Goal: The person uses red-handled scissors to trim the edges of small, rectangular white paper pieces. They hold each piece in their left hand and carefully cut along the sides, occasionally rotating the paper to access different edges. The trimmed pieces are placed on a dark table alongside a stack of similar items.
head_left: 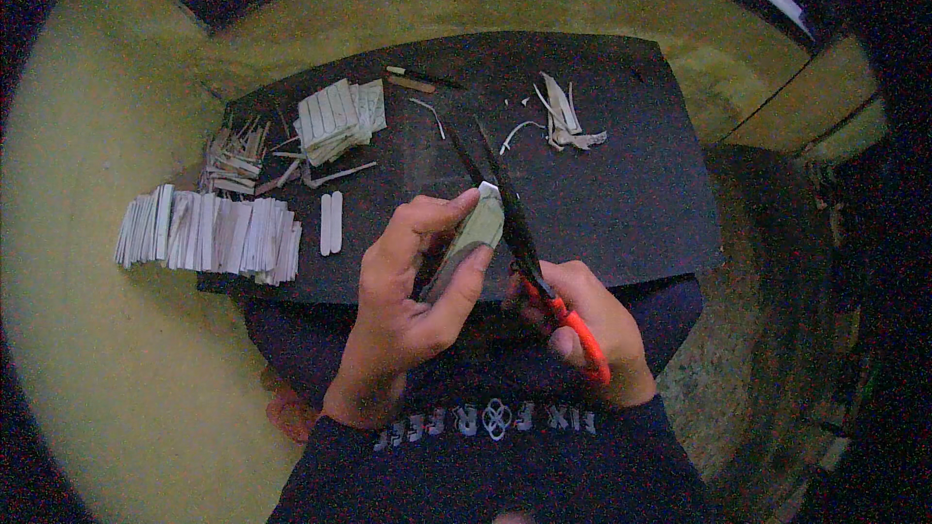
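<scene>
"Two grips; what is in them?"

"The left hand [393, 291] pinches a pale green piece [474, 231], lengthwise slanting forward and rightward. Rightward, the right hand [607, 320] closes around scissors [522, 238], blades parted at the piece's far tip."

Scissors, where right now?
Head view, just right of centre: the scissors are in the right grip, their spread blades at the far tip of the pale green piece in the left grip.
</scene>
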Action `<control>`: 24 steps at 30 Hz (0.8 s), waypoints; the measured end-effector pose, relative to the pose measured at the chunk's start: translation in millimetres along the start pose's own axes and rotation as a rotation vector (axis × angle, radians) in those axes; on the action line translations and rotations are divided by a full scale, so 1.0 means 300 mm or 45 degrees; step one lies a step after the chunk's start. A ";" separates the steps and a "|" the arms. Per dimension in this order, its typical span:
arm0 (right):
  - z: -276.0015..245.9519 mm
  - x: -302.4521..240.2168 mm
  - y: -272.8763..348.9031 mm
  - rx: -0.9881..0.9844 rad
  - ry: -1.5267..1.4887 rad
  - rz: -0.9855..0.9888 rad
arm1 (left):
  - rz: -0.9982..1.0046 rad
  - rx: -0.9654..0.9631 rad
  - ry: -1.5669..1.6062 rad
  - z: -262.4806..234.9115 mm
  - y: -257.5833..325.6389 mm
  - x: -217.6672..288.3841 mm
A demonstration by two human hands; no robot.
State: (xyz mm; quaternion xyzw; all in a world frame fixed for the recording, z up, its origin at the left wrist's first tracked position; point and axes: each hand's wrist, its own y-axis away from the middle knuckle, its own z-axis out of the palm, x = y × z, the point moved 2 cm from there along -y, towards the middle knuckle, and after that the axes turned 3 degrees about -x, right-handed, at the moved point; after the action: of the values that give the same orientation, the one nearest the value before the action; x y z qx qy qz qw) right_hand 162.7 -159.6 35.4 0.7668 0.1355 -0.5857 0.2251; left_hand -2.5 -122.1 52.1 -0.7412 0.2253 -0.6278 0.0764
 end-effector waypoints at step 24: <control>-0.017 0.043 -0.031 -0.116 -0.040 -0.056 | -0.108 -0.133 0.091 -0.057 0.001 -0.019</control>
State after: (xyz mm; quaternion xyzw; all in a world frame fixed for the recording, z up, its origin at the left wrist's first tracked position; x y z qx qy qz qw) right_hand 166.1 -149.8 22.3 0.7433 0.1752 -0.5958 0.2487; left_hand -19.6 -116.9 50.4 -0.7301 0.2288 -0.6439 0.0028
